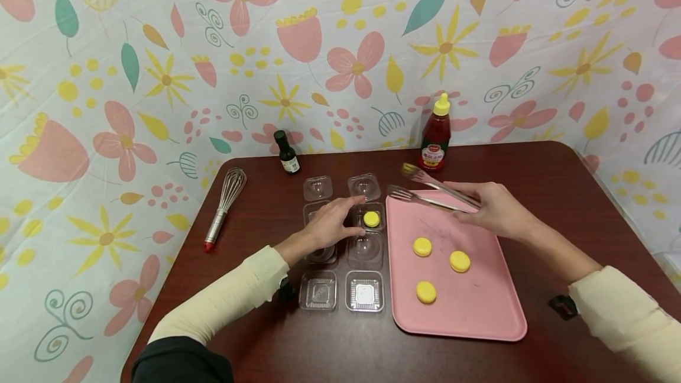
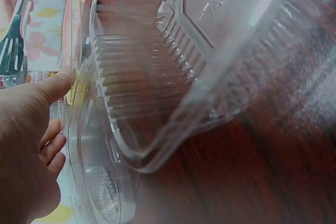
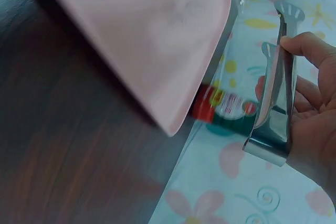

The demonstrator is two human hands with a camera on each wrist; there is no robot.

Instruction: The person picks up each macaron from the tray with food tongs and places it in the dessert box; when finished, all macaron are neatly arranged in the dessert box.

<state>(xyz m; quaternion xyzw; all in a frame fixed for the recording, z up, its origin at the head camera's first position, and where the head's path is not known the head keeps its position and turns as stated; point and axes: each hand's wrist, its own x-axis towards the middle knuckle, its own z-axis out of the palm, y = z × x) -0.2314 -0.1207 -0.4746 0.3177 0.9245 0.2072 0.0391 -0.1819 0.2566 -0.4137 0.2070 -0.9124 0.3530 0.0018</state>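
My left hand reaches over the clear plastic containers, thumb and fingers spread on either side of one holding a yellow macaron. Whether the fingertips touch that container is unclear. In the left wrist view, the thumb lies close to a clear plastic rim. Above the top of the pink tray, my right hand grips metal tongs. The tongs' two ends are apart with nothing between them. Three yellow macarons lie on the tray, one left, one right and one lower.
Several clear containers stand in two columns, with an open one at the near left. A whisk lies to the left. At the back stand a small dark bottle and a red sauce bottle with a yellow cap. Patterned cloth hangs behind.
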